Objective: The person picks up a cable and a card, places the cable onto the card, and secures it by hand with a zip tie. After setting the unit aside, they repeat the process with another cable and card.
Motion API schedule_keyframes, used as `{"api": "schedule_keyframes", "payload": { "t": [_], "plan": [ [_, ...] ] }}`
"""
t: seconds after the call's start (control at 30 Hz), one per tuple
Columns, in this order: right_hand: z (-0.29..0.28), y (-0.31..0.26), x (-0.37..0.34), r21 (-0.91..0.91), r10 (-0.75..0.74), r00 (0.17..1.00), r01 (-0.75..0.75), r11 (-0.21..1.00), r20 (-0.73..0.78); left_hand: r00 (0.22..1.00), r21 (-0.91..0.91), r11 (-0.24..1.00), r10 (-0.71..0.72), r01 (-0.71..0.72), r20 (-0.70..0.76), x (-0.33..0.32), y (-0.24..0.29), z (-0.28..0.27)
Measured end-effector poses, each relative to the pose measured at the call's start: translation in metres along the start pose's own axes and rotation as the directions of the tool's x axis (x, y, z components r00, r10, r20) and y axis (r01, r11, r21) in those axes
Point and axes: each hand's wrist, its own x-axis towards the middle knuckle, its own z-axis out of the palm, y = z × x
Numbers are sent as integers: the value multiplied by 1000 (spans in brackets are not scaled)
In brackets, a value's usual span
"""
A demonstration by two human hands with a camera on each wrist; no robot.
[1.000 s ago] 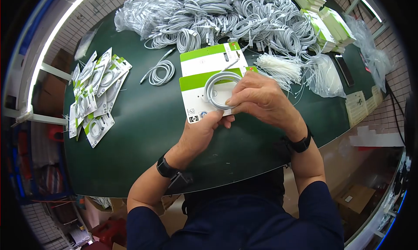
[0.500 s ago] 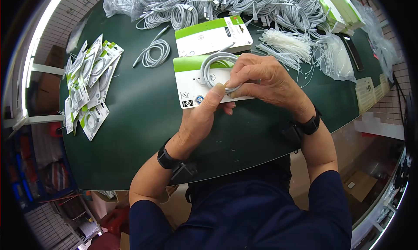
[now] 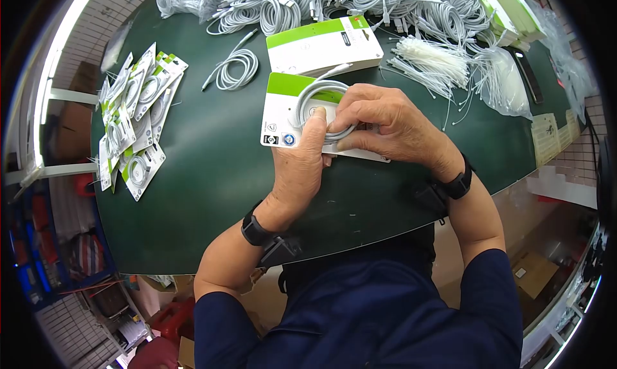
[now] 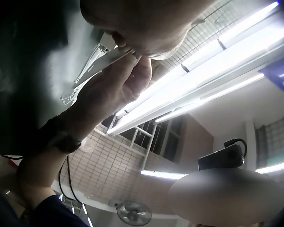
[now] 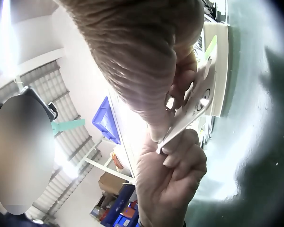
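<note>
My left hand point(image 3: 297, 170) grips a white and green cable card point(image 3: 275, 115) by its lower edge, thumb on the front and fingers behind. A coiled light-grey cable point(image 3: 301, 105) lies against the card's face, one plug end point(image 3: 335, 70) sticking up above the coil. At the coil's lower right, my right hand point(image 3: 392, 125) pinches with thumb and forefinger, close to the left thumb. What sits between those fingertips is hidden. In the right wrist view the card point(image 5: 199, 97) appears nearly edge-on, the left fingers point(image 5: 182, 153) curled behind it.
Behind the card lies a stack of similar cards point(image 3: 321, 51). A loose coiled cable point(image 3: 238, 73) is left of it, with carded cables point(image 3: 138, 121) heaped farther left. Many cables point(image 3: 373, 2) fill the back. White zip ties point(image 3: 430, 63) and a phone point(image 3: 528, 76) lie right.
My left thumb has slid from the card's lower edge up onto its face inside the coil. The right hand keeps its pinch at the coil. The head view has shifted a little.
</note>
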Motion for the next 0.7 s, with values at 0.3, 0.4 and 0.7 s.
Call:
{"api": "schedule_keyframes", "payload": {
  "t": [0.3,0.4,0.7],
  "plan": [
    [8,-7,0,-170,-2,998,-9,985,-62,999,33,999,-2,1,34,5,1,-4],
    [12,-12,1,-253,-16,998,-2,967,-68,998,65,998,15,-19,62,6,-1,-9],
    [24,-19,3,-409,-54,991,-1,913,-124,996,74,996,51,-56,69,9,-2,-11]
  ]
}}
